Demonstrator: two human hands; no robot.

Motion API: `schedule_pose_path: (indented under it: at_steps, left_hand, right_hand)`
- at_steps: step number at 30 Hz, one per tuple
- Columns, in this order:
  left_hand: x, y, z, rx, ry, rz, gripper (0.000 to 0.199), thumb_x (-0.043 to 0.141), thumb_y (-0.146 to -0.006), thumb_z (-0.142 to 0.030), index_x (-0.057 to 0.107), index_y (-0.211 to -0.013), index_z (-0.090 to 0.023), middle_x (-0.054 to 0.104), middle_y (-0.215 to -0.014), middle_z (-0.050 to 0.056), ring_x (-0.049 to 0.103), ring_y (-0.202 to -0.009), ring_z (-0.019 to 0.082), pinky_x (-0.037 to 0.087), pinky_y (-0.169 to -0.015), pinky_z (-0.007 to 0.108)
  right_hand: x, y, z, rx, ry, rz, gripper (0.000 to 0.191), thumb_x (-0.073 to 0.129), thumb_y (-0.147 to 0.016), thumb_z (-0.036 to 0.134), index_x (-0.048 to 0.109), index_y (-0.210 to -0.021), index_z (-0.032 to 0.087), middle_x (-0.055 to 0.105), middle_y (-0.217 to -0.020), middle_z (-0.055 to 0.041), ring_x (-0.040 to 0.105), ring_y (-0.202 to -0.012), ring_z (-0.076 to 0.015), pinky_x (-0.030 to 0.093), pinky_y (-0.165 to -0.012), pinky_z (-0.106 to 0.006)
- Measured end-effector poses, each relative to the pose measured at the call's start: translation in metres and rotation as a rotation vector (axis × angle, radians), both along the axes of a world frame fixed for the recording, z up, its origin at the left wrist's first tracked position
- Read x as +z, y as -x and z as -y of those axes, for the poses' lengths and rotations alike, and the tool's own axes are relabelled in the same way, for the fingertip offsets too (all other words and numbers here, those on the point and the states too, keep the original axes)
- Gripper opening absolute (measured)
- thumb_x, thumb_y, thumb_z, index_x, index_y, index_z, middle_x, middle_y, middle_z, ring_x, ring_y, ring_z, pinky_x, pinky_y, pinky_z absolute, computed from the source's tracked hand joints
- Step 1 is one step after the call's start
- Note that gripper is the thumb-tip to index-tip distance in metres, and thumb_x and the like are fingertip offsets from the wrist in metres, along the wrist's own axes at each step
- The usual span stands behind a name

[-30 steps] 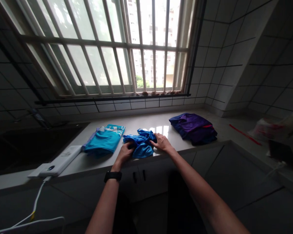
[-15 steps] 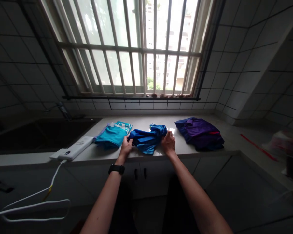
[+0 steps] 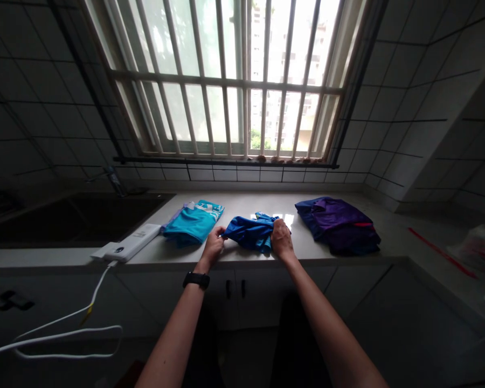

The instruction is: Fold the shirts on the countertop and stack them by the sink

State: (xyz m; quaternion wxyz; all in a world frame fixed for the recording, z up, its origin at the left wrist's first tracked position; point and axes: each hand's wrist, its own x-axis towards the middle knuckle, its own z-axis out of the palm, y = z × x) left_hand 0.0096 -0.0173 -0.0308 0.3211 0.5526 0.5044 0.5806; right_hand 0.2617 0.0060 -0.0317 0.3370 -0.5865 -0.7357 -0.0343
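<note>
A bunched blue cloth lies on the white counter, stretched between both hands. My left hand, below a black wristband, pinches its left end. Around its right end my right hand is closed, the fingertips partly hidden. Left of the blue cloth is a folded turquoise garment with white print. To the right sits a folded purple and dark blue garment with a red streak.
A white power strip with a cable lies by the dark sink at the left. On the right are a red strip and a blurred plastic bag. A barred window is behind the counter.
The view has shifted slightly, moving the scene rightward. The blue cloth is pulled flatter and more bunched at the right, its lower flap gathered up. Both hands still grip it.
</note>
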Motion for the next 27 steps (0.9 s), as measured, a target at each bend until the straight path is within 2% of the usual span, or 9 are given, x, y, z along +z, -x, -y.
schedule_pose_path:
  at_steps: [2, 5, 9, 12, 16, 18, 20, 23, 27]
  left_hand:
    - [-0.003, 0.000, -0.003, 0.078, 0.020, 0.029, 0.023, 0.065, -0.071, -0.041, 0.053, -0.073, -0.021, 0.057, -0.075, -0.001, 0.058, -0.074, 0.016, 0.051, -0.071, 0.029]
    - [-0.006, -0.001, -0.005, 0.176, 0.043, 0.106, 0.017, 0.058, -0.075, -0.036, 0.049, -0.082, -0.023, 0.053, -0.075, -0.003, 0.053, -0.067, 0.014, 0.048, -0.061, 0.026]
    - [-0.006, -0.001, -0.002, 0.236, 0.071, 0.177, 0.029, 0.059, -0.080, -0.038, 0.054, -0.102, -0.021, 0.061, -0.086, 0.001, 0.058, -0.069, 0.015, 0.049, -0.060, 0.027]
    - [-0.002, -0.002, 0.005, 0.140, 0.041, 0.083, 0.047, 0.069, -0.077, -0.050, 0.060, -0.109, -0.017, 0.069, -0.097, 0.006, 0.066, -0.082, 0.020, 0.054, -0.069, 0.031]
    - [0.008, -0.009, 0.016, -0.075, 0.027, -0.185, 0.067, 0.091, -0.053, -0.047, 0.069, -0.108, -0.016, 0.073, -0.103, 0.010, 0.069, -0.094, 0.027, 0.056, -0.081, 0.037]
    - [0.011, -0.013, 0.018, -0.146, -0.008, -0.306, 0.065, 0.094, -0.045, -0.039, 0.073, -0.103, -0.018, 0.073, -0.105, 0.009, 0.068, -0.099, 0.028, 0.056, -0.088, 0.039]
    - [0.011, -0.015, 0.017, -0.187, -0.032, -0.371, 0.046, 0.090, -0.050, -0.036, 0.074, -0.091, -0.021, 0.073, -0.101, 0.007, 0.068, -0.100, 0.028, 0.054, -0.094, 0.040]
    - [0.006, -0.012, 0.010, -0.137, 0.002, -0.267, 0.031, 0.078, -0.065, -0.043, 0.074, -0.086, -0.021, 0.075, -0.094, 0.006, 0.069, -0.096, 0.027, 0.054, -0.093, 0.040]
    - [-0.001, -0.003, 0.001, 0.012, 0.023, -0.043, 0.051, 0.072, -0.069, -0.060, 0.073, -0.094, -0.016, 0.076, -0.094, 0.009, 0.070, -0.093, 0.027, 0.055, -0.085, 0.037]
  right_hand:
    - [-0.001, 0.000, -0.001, -0.090, -0.023, -0.059, 0.039, 0.030, -0.093, 0.001, 0.059, -0.116, 0.015, 0.062, -0.117, -0.0173, 0.056, -0.109, -0.0284, 0.044, -0.096, -0.044]
    - [0.001, 0.000, 0.002, -0.173, -0.010, -0.075, 0.030, 0.034, -0.100, 0.012, 0.056, -0.119, 0.015, 0.059, -0.121, -0.0197, 0.055, -0.114, -0.0316, 0.043, -0.096, -0.047]
    - [0.005, 0.000, 0.006, -0.119, -0.046, -0.037, 0.025, 0.044, -0.102, 0.025, 0.056, -0.122, 0.015, 0.057, -0.128, -0.0205, 0.054, -0.119, -0.0308, 0.043, -0.100, -0.045]
    - [0.006, -0.001, 0.007, -0.004, -0.119, -0.012, 0.029, 0.052, -0.095, 0.018, 0.057, -0.123, 0.015, 0.056, -0.131, -0.0195, 0.053, -0.120, -0.0299, 0.043, -0.103, -0.044]
    - [0.006, -0.003, 0.008, 0.143, -0.131, 0.057, 0.044, 0.060, -0.078, 0.008, 0.060, -0.121, 0.018, 0.056, -0.130, -0.0166, 0.053, -0.119, -0.0295, 0.043, -0.105, -0.043]
    - [0.007, -0.003, 0.009, 0.202, -0.116, 0.088, 0.048, 0.061, -0.074, 0.006, 0.061, -0.120, 0.019, 0.056, -0.130, -0.0151, 0.053, -0.120, -0.0288, 0.042, -0.106, -0.042]
    - [0.009, -0.002, 0.009, 0.189, -0.098, 0.090, 0.047, 0.061, -0.075, 0.007, 0.062, -0.121, 0.018, 0.057, -0.129, -0.0147, 0.052, -0.120, -0.0285, 0.042, -0.105, -0.041]
    - [0.011, -0.001, 0.009, 0.082, -0.060, 0.061, 0.036, 0.060, -0.082, 0.011, 0.063, -0.117, 0.018, 0.058, -0.125, -0.0149, 0.053, -0.115, -0.0292, 0.043, -0.101, -0.041]
    - [0.013, -0.001, 0.011, 0.019, -0.028, 0.080, 0.021, 0.059, -0.088, 0.015, 0.067, -0.107, 0.019, 0.058, -0.124, -0.0159, 0.052, -0.115, -0.0303, 0.043, -0.099, -0.041]
